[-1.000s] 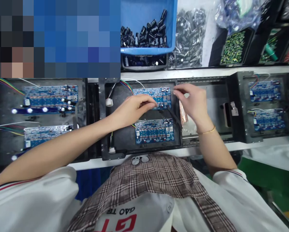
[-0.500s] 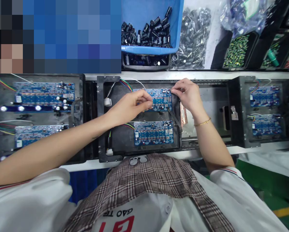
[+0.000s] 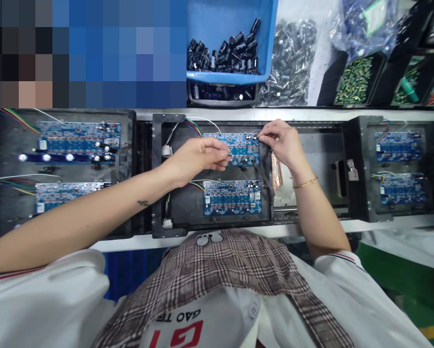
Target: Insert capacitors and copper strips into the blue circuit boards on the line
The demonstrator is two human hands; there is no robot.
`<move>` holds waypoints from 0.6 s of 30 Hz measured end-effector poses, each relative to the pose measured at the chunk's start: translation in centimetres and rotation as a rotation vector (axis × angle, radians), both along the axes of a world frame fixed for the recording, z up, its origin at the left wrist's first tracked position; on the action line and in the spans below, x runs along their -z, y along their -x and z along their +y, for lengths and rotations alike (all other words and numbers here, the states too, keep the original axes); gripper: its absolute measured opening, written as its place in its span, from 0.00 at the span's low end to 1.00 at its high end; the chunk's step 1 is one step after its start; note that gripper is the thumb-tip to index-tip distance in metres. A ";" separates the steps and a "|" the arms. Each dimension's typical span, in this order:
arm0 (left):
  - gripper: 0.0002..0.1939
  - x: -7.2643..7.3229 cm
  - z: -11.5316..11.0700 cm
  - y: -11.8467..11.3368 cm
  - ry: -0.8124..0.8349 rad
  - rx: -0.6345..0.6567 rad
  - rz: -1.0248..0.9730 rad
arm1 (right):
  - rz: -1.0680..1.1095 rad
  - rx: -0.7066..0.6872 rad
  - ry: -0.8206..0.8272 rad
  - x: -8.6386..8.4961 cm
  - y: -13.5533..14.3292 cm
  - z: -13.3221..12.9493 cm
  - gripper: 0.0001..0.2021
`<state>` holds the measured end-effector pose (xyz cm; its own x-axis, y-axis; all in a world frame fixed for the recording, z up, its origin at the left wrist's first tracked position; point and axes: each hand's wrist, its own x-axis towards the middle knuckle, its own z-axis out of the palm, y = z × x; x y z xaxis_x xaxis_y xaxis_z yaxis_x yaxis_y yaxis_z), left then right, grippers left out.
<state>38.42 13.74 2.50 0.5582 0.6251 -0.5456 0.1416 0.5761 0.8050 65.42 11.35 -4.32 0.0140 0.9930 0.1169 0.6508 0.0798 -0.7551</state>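
My left hand (image 3: 206, 157) is over the left half of the upper blue circuit board (image 3: 244, 150), thumb and fingers pinched together; anything between them is too small to make out. At that board's top right corner, my right hand (image 3: 279, 139) pinches with thumb and index finger, and what the tips hold cannot be made out. A second circuit board (image 3: 232, 197) lies just below, in the same black tray (image 3: 182, 203). Coloured wires and white connectors (image 3: 167, 223) sit at the tray's left side.
Another tray (image 3: 128, 193) with boards stands left, partly under my left forearm; one more board (image 3: 398, 146) lies right. Behind are a blue bin (image 3: 231, 76) of black cylindrical capacitors, a clear bag (image 3: 289, 63) of dark parts and a black box (image 3: 354, 79) of small green parts.
The trays and boards at the left appear shifted slightly to the right in view. My left hand's lower fingers have spread a little; my right hand stays at the board's corner.
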 end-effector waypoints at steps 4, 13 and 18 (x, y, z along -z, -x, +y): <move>0.05 -0.3 -0.3 -0.1 0.105 -0.019 0.006 | -0.122 -0.027 -0.027 0.3 -0.4 0.2 0.05; 0.08 -1.6 -1.9 0.0 0.251 -0.085 -0.090 | 0.060 -0.096 -0.138 -5.0 5.3 -4.1 0.09; 0.10 -3.8 -2.9 0.3 0.326 -0.059 -0.168 | 0.168 -0.104 -0.271 -8.0 9.2 -7.1 0.07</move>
<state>38.08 10.83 6.26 0.6247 0.4674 -0.6255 -0.0181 0.8095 0.5868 56.20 4.27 3.70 -0.0440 0.9235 0.3812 0.4969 0.3512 -0.7936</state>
